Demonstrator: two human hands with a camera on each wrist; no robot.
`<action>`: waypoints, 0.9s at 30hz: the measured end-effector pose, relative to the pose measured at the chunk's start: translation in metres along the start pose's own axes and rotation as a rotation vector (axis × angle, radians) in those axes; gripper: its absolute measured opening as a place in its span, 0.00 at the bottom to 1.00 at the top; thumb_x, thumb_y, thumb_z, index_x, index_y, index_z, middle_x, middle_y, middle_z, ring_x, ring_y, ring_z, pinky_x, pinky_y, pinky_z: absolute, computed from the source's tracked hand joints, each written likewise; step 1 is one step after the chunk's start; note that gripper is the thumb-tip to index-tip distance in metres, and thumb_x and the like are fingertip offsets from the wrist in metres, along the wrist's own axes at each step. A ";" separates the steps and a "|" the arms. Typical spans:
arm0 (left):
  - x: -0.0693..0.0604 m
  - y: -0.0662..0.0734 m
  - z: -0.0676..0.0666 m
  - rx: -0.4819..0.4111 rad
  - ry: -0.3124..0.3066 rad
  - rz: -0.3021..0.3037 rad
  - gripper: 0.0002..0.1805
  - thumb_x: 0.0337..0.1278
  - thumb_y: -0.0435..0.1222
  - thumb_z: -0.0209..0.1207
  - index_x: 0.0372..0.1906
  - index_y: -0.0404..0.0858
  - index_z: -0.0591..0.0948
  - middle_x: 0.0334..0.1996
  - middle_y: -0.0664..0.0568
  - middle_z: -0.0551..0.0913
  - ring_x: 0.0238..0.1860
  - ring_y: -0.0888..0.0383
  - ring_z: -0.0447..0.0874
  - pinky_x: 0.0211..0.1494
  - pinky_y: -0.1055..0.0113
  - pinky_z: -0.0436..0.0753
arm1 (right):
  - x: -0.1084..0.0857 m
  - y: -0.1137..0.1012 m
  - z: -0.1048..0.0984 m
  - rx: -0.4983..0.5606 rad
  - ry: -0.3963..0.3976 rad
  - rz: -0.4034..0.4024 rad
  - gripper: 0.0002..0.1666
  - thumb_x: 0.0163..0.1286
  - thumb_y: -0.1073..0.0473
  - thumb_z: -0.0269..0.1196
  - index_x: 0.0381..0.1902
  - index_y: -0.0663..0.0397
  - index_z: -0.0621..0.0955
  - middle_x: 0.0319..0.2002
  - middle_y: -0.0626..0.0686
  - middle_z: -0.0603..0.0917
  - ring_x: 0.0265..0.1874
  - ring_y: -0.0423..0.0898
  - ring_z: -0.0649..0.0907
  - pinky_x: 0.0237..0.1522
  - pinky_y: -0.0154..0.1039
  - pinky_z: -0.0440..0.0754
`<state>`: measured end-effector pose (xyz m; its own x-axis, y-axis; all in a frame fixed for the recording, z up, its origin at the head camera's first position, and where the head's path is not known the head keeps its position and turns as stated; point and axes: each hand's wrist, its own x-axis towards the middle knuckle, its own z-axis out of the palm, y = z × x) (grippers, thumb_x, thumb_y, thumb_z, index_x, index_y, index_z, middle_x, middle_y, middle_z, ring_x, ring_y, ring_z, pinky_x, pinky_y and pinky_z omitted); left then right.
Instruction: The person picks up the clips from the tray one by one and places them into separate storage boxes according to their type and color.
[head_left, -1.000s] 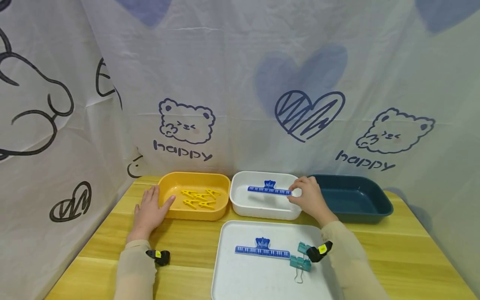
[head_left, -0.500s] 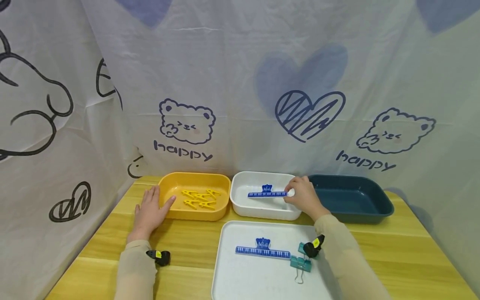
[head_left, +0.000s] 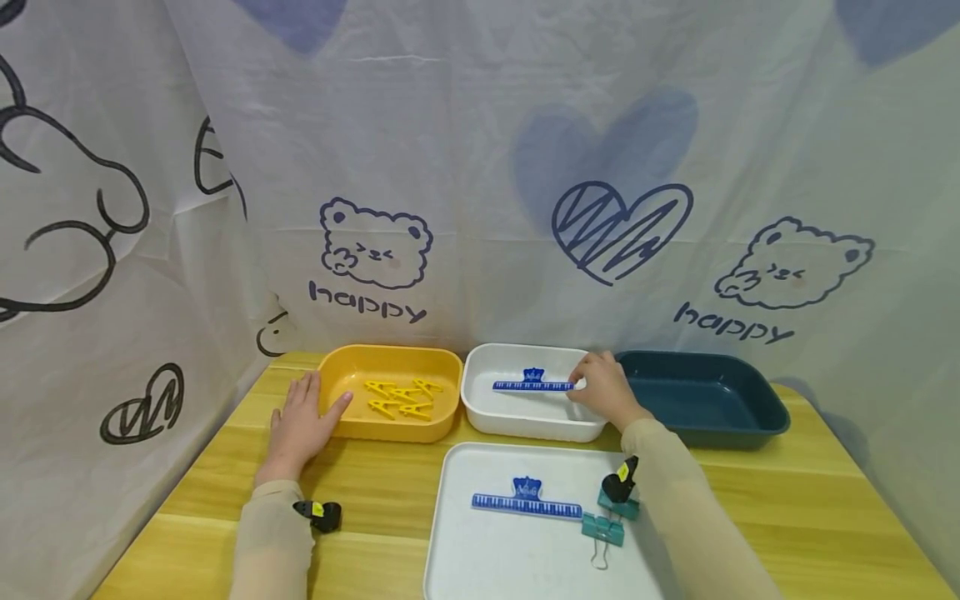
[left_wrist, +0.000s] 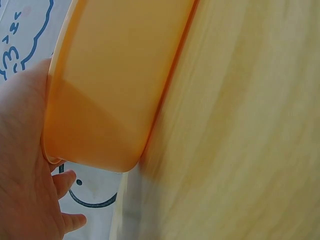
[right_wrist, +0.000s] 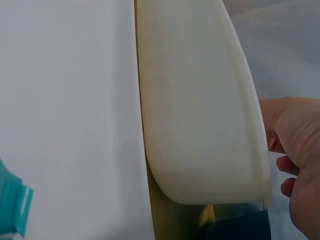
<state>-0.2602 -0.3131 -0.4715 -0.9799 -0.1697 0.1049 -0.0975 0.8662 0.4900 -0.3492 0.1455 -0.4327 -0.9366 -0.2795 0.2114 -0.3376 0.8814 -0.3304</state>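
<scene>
Between thumb and fingers, my right hand (head_left: 606,389) pinches the right end of a blue piano-key music clip (head_left: 528,385). The clip is level, inside or just above the white bin (head_left: 528,426); whether it touches the floor I cannot tell. In the right wrist view the bin wall hides the clip from sight. My left hand (head_left: 298,427) rests on the left rim of the yellow bin (head_left: 393,430), thumb over the edge. Several yellow clips (head_left: 401,397) lie in that bin. A matching blue music clip (head_left: 527,504) lies on the white tray (head_left: 495,567).
Two teal binder clips (head_left: 603,530) lie on the tray's right side, partly under my right forearm. A dark teal bin (head_left: 693,396) stands right of the white one. Behind the bins hangs a printed curtain (head_left: 487,167) at the back of the wooden table (head_left: 367,525).
My right hand has moved slightly left and inward over the white bin, carrying the blue music clip lower. The left hand stays on the yellow bin.
</scene>
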 end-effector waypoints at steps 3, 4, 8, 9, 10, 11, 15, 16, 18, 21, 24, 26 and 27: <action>0.000 -0.001 0.000 -0.001 -0.003 -0.002 0.55 0.63 0.70 0.34 0.77 0.32 0.41 0.77 0.33 0.41 0.77 0.33 0.34 0.71 0.26 0.39 | 0.003 0.004 0.004 -0.027 0.000 -0.004 0.09 0.57 0.58 0.73 0.33 0.57 0.87 0.43 0.56 0.82 0.47 0.54 0.72 0.55 0.54 0.71; 0.000 -0.001 0.000 -0.001 -0.002 -0.003 0.55 0.63 0.71 0.34 0.77 0.32 0.41 0.77 0.33 0.41 0.77 0.33 0.34 0.71 0.26 0.39 | 0.004 0.005 0.005 -0.035 -0.002 -0.005 0.08 0.57 0.58 0.73 0.32 0.57 0.87 0.43 0.56 0.82 0.46 0.54 0.73 0.55 0.54 0.71; 0.001 -0.002 0.001 0.004 0.002 -0.002 0.55 0.63 0.71 0.34 0.77 0.32 0.41 0.77 0.33 0.41 0.77 0.33 0.34 0.71 0.26 0.39 | 0.008 0.009 0.010 -0.078 -0.023 -0.011 0.07 0.57 0.58 0.72 0.31 0.56 0.87 0.44 0.57 0.82 0.47 0.55 0.73 0.55 0.54 0.71; 0.001 -0.002 0.001 0.006 0.003 -0.002 0.55 0.63 0.71 0.34 0.77 0.32 0.41 0.77 0.33 0.41 0.77 0.33 0.34 0.71 0.26 0.40 | 0.009 0.009 0.011 -0.091 -0.033 -0.007 0.07 0.57 0.58 0.72 0.31 0.56 0.87 0.44 0.57 0.82 0.47 0.55 0.72 0.55 0.54 0.72; 0.001 -0.002 0.001 0.006 0.003 -0.002 0.55 0.63 0.71 0.34 0.77 0.32 0.41 0.78 0.33 0.41 0.77 0.33 0.34 0.71 0.26 0.40 | 0.010 0.009 0.012 -0.102 -0.044 0.001 0.08 0.57 0.58 0.72 0.31 0.56 0.87 0.45 0.56 0.82 0.47 0.55 0.72 0.55 0.54 0.72; 0.001 -0.002 0.001 0.005 0.001 -0.003 0.55 0.63 0.71 0.34 0.77 0.32 0.41 0.78 0.33 0.41 0.77 0.33 0.34 0.71 0.26 0.39 | 0.010 0.008 0.012 -0.114 -0.053 0.006 0.08 0.57 0.58 0.72 0.32 0.56 0.87 0.45 0.56 0.82 0.47 0.55 0.72 0.55 0.54 0.72; 0.001 -0.002 0.001 0.004 -0.002 -0.005 0.55 0.63 0.71 0.34 0.77 0.32 0.41 0.78 0.33 0.40 0.77 0.33 0.34 0.71 0.26 0.39 | 0.012 0.007 0.014 -0.168 -0.084 0.013 0.08 0.56 0.59 0.73 0.32 0.56 0.87 0.44 0.55 0.81 0.47 0.54 0.72 0.54 0.52 0.72; 0.001 -0.001 0.000 0.002 -0.003 -0.005 0.55 0.63 0.71 0.34 0.77 0.32 0.41 0.78 0.33 0.40 0.77 0.33 0.33 0.71 0.26 0.39 | 0.013 0.007 0.015 -0.179 -0.086 0.009 0.08 0.56 0.59 0.73 0.32 0.56 0.87 0.43 0.55 0.81 0.46 0.54 0.71 0.53 0.52 0.72; 0.001 -0.001 0.000 0.001 -0.001 -0.005 0.55 0.63 0.71 0.34 0.77 0.32 0.41 0.78 0.33 0.40 0.77 0.33 0.33 0.71 0.26 0.39 | 0.014 0.007 0.016 -0.212 -0.089 -0.011 0.08 0.55 0.58 0.74 0.31 0.56 0.87 0.40 0.54 0.81 0.45 0.53 0.71 0.52 0.51 0.71; 0.000 -0.001 0.000 0.001 0.001 -0.005 0.55 0.63 0.71 0.34 0.77 0.32 0.41 0.78 0.33 0.40 0.77 0.33 0.33 0.71 0.27 0.39 | 0.014 0.008 0.018 -0.246 -0.087 -0.035 0.08 0.54 0.57 0.74 0.29 0.55 0.87 0.38 0.53 0.80 0.43 0.52 0.71 0.51 0.50 0.71; 0.000 0.000 0.000 0.001 0.001 -0.003 0.55 0.63 0.71 0.34 0.77 0.32 0.41 0.77 0.33 0.41 0.77 0.33 0.34 0.71 0.26 0.39 | 0.015 0.009 0.020 -0.275 -0.083 -0.064 0.08 0.53 0.58 0.74 0.26 0.55 0.86 0.36 0.53 0.81 0.42 0.52 0.71 0.49 0.50 0.70; -0.001 0.000 0.000 0.003 0.001 -0.001 0.55 0.63 0.71 0.34 0.77 0.31 0.41 0.77 0.33 0.41 0.77 0.33 0.34 0.71 0.26 0.39 | 0.015 0.009 0.021 -0.287 -0.081 -0.079 0.08 0.52 0.58 0.75 0.25 0.55 0.86 0.35 0.53 0.81 0.41 0.51 0.71 0.49 0.50 0.70; -0.001 0.000 0.000 0.002 0.001 0.000 0.55 0.63 0.71 0.34 0.77 0.31 0.41 0.77 0.33 0.40 0.77 0.33 0.34 0.71 0.26 0.39 | 0.015 0.009 0.022 -0.294 -0.081 -0.086 0.08 0.52 0.57 0.75 0.24 0.55 0.86 0.35 0.52 0.81 0.41 0.51 0.71 0.49 0.50 0.70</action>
<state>-0.2592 -0.3126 -0.4714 -0.9796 -0.1706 0.1058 -0.0982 0.8670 0.4886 -0.3680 0.1412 -0.4525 -0.9144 -0.3762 0.1495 -0.3848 0.9225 -0.0319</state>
